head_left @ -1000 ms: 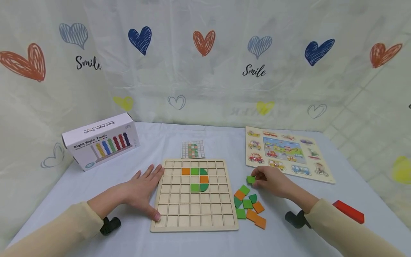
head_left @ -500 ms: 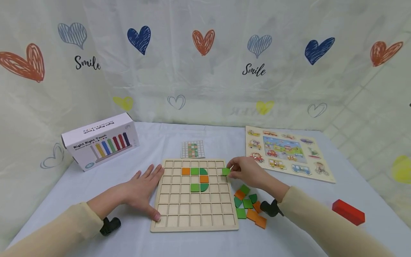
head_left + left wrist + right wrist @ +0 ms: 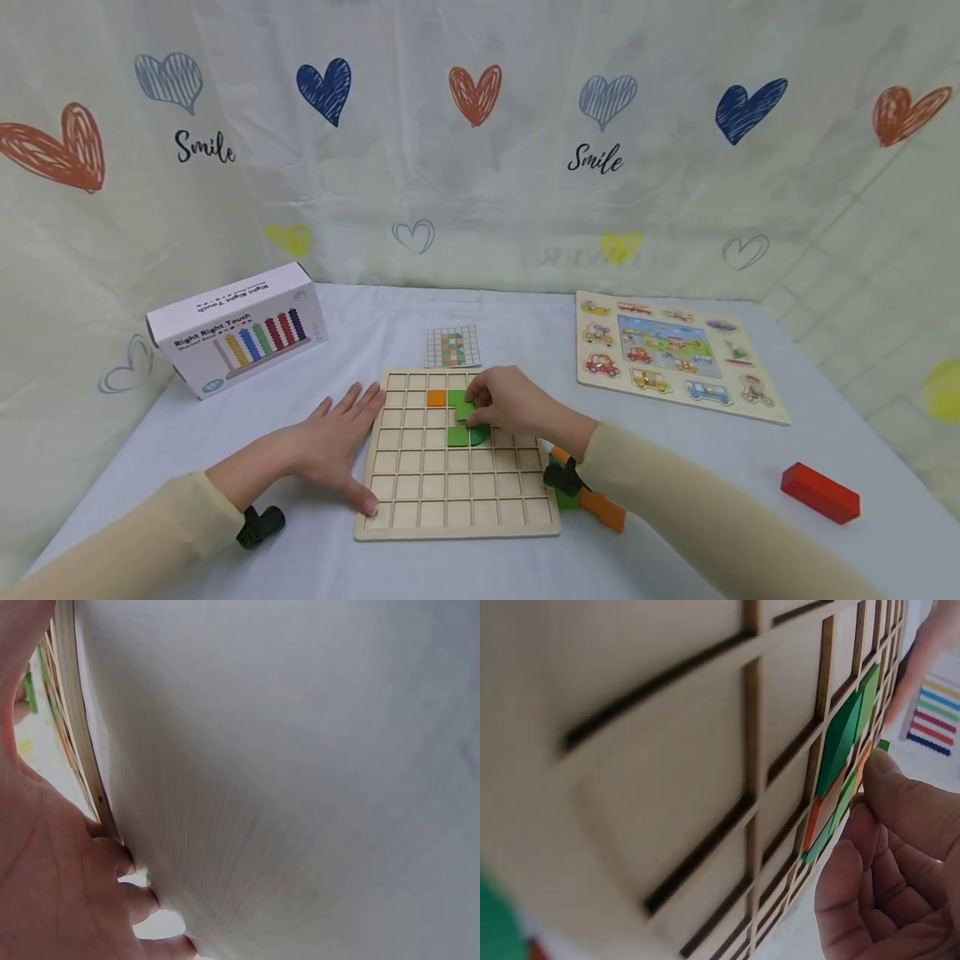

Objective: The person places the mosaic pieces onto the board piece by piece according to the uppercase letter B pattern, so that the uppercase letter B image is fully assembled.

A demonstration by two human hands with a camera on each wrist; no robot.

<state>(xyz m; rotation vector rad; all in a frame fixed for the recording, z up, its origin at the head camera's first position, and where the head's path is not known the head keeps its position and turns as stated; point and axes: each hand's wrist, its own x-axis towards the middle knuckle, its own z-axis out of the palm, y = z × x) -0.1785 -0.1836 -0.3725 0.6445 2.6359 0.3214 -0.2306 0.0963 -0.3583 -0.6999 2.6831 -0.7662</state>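
My right hand [image 3: 517, 404] pinches a green square tile [image 3: 463, 412] between thumb and fingers, close over the gridded wooden board [image 3: 420, 487]. In the right wrist view only a corner of that tile [image 3: 885, 745] shows past the thumb. Set in the grid are an orange square tile [image 3: 437, 398], a green square tile [image 3: 457, 437] and a dark green quarter-round tile [image 3: 481, 435]; the right hand hides others in the head view. The left hand [image 3: 330, 450] lies with fingers spread against the board's left edge, thumb on its near corner.
Several loose tiles [image 3: 602, 510] lie right of the board, partly under the right forearm. Behind the board is a small pattern card [image 3: 453, 347]. A white bead-toy box [image 3: 240, 329] stands back left, a vehicle puzzle [image 3: 675, 342] back right, and a red block [image 3: 821, 492] far right.
My right hand has carried the green square tile leftward from beside the loose tiles, across the board's right edge, to over the placed tiles. The left hand has stayed put.
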